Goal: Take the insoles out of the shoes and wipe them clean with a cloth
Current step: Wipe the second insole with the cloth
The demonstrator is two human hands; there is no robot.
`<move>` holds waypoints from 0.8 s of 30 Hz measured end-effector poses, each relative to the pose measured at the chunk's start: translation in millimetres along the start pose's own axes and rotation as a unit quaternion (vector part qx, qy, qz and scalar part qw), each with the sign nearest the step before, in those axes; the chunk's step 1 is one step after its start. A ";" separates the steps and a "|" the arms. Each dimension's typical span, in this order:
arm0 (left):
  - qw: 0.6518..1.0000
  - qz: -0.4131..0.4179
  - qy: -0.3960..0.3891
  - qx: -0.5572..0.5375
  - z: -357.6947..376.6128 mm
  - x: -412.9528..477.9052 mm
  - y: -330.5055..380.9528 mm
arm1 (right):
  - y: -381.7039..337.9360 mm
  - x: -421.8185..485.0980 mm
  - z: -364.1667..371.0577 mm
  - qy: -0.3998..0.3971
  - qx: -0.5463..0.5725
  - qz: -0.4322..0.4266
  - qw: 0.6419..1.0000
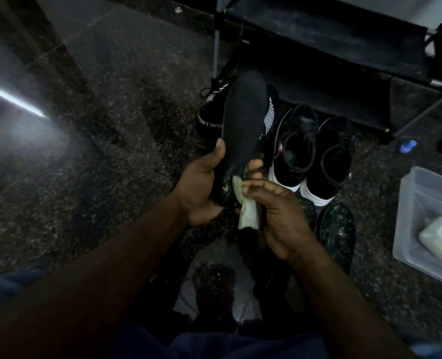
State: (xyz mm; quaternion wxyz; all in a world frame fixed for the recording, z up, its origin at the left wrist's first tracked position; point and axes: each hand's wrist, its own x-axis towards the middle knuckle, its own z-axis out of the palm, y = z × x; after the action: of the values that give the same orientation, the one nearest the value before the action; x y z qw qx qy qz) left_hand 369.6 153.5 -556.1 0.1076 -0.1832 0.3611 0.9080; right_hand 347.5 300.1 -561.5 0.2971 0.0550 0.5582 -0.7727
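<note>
The left hand (201, 185) grips a black insole (243, 120) by its heel end. The thumb lies across the near face and the fingers curl round the far edge, so the hand is closed tight on it. The insole stands up and away from the person, its toe end pointing toward the shoe rack (344, 47). The right hand (279, 216) pinches a pale green cloth (245, 208) between thumb and bent fingers and holds it against the insole's heel, just beside the left palm. White specks show on that heel.

Behind the insole stands a black knit shoe (209, 120) with white stripes. Its band reads "SPORT" in white letters, repeated, and the second word is cut off by the insole's edge. Just right of it sits a pair of black shoes with white soles (292, 151), heels toward the person. No wording on them can be read.

A second insole (336, 234), speckled, lies flat on the floor under the right wrist. Further right, a clear plastic tub (409, 203) holds more green cloth, and two small blue objects (407, 146) lie near the rack's foot. The right side is crowded — shoes, tub and rack stand close together. On the left, the dark speckled floor (111, 151) spreads wide from the left forearm.
</note>
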 end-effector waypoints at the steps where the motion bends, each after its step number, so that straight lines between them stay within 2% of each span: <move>1: 1.000 0.004 0.004 0.003 -1.1 0.6 0.5 | -3.0 2.3 -3.7 0.012 -0.006 -0.010 1.000; 6: 1.000 0.020 0.010 -0.002 -6.5 5.0 -1.8 | -16.4 10.7 -21.8 0.092 -0.129 -0.126 0.979; 9: 1.000 0.003 0.000 0.004 -5.3 5.5 -8.8 | -18.3 7.4 -19.8 0.098 -0.188 -0.181 0.960; 10: 1.000 -0.002 -0.004 0.002 -4.3 5.4 -11.5 | -16.4 7.5 -18.8 0.102 -0.229 -0.213 0.944; 12: 1.000 -0.008 -0.014 -0.001 -0.7 3.5 -16.2 | -11.2 8.9 -17.8 0.120 -0.332 -0.292 0.889; 15: 0.999 -0.010 -0.036 -0.025 3.7 0.7 -20.3 | -4.3 7.7 -13.8 0.108 -0.423 -0.380 0.815; 19: 0.999 -0.012 -0.028 -0.023 5.2 0.5 -22.8 | 1.3 4.6 -11.0 0.081 -0.467 -0.436 0.765; 22: 1.000 -0.010 -0.008 -0.002 7.1 0.4 -23.9 | 0.8 5.4 -10.3 0.099 -0.540 -0.448 0.706; 24: 1.000 0.002 0.010 0.005 6.1 1.1 -24.8 | -0.2 7.7 -13.0 0.123 -0.557 -0.432 0.698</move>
State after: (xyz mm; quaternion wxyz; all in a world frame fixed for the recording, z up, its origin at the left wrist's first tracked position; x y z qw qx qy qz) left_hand 375.2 175.6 -567.8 0.1027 -0.1912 0.3671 0.9045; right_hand 337.9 308.7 -569.4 -0.1640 -0.2730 0.8809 -0.3500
